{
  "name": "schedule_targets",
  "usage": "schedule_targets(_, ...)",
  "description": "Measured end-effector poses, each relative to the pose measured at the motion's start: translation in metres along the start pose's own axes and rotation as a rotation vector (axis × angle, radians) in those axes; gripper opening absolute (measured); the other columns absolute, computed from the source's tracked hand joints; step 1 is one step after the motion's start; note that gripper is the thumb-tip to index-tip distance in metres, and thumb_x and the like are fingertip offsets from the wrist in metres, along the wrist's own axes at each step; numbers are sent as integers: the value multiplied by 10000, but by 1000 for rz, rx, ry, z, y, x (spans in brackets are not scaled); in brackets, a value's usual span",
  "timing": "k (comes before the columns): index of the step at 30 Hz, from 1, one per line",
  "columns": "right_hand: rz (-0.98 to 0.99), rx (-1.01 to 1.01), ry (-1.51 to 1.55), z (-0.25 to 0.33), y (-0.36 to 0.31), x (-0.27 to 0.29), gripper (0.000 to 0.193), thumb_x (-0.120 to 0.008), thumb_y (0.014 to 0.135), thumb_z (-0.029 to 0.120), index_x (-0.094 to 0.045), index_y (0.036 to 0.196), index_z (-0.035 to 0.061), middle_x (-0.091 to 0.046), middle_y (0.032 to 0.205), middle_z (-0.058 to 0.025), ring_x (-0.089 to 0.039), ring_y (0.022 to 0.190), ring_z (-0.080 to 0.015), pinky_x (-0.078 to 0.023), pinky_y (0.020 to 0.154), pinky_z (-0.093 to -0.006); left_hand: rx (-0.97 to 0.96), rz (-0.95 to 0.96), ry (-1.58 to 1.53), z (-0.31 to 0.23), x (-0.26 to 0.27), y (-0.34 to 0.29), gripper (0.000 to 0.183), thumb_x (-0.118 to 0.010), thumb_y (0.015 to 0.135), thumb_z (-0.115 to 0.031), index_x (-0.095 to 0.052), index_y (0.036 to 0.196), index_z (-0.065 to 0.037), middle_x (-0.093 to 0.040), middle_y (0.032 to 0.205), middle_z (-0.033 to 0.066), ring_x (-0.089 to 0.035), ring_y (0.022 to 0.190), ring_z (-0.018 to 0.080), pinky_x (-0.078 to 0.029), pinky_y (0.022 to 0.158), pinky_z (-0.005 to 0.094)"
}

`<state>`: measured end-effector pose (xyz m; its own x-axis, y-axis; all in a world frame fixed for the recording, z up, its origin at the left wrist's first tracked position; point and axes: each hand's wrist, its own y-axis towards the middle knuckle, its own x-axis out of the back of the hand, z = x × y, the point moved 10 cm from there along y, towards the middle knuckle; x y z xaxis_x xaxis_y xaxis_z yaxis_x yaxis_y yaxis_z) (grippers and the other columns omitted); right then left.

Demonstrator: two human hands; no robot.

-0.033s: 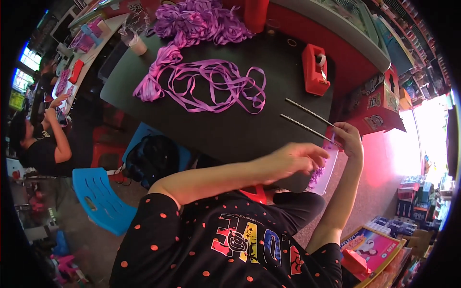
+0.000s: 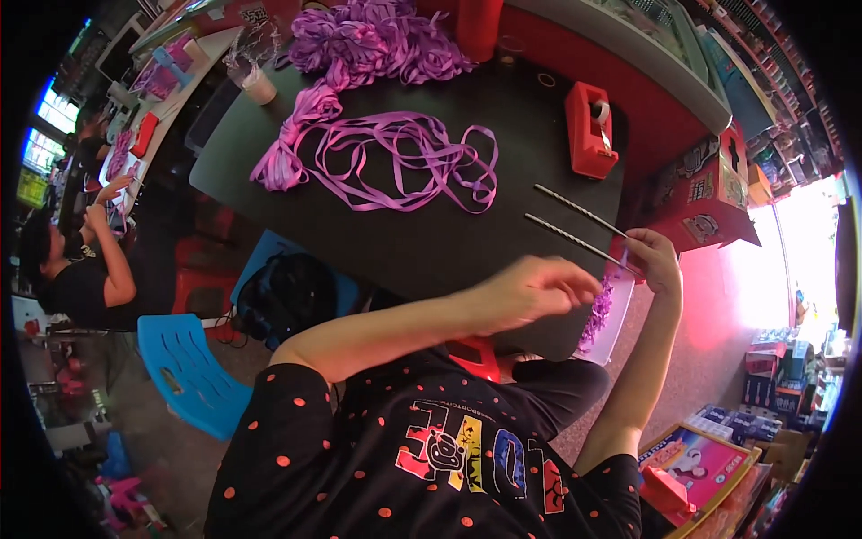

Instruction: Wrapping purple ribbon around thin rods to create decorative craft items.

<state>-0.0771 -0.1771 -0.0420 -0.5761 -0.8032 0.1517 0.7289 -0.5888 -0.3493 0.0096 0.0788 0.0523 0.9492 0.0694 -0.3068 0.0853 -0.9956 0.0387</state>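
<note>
Two thin metal rods with a twisted surface (image 2: pixel 572 235) lie side by side over the dark table, pointing to the far left. My right hand (image 2: pixel 658 261) is closed around their near ends at the table's right edge. My left hand (image 2: pixel 546 293) is in the air to the left of it, slightly blurred, fingers loosely bent and apart, with nothing visible in them. Beyond the hands, a loose tangle of purple ribbon (image 2: pixel 395 162) spreads from a knotted bundle (image 2: pixel 284 160). Below my right hand, a pale tray (image 2: pixel 620 331) holds small purple curled pieces (image 2: pixel 596 319).
A red tape dispenser (image 2: pixel 593 148) stands at the table's right. A big heap of purple ribbon (image 2: pixel 368 43), a red cylinder (image 2: pixel 479 29) and a pale cup (image 2: pixel 259 87) are at the back. A blue chair (image 2: pixel 189 373) is at left, where another person (image 2: pixel 85 269) works.
My left hand has shifted left, away from the right hand, showing more of the purple pieces in the tray. My right hand and the rods stay nearly still.
</note>
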Motion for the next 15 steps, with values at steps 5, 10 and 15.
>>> schedule_targets(5, -3, -39, -116, -12, -10, 39, 232, -701, 800, 149, -642, 975, 8, -634, 787, -19, -586, 668, -87, -480, 629, -206, -145, -484, 983, -57, 97, -43, 149, -629, 807, -25, -670, 949, -44, -606, 893, 72, -603, 817, 180, -474, 726, 300)
schedule_targets(10, -118, -85, -230, -60, -36, 69, 336, -685, 814, 223, -642, 1066, 5, -653, 825, -11, -592, 693, -96, -469, 645, -225, -328, -582, 1361, -76, 115, -40, 155, -717, 741, -75, -678, 890, -53, -560, 876, 70, -559, 858, 240, -455, 767, 337)
schedule_targets(15, -507, 59, -757, -78, -73, 75, 449, -692, 834, 298, -614, 1192, 40, -678, 1045, -97, -625, 953, -171, -487, 828, -283, -351, -538, 1451, -64, 119, -19, 149, -732, 736, -108, -661, 840, -29, -533, 875, 70, -536, 871, 244, -435, 785, 335)
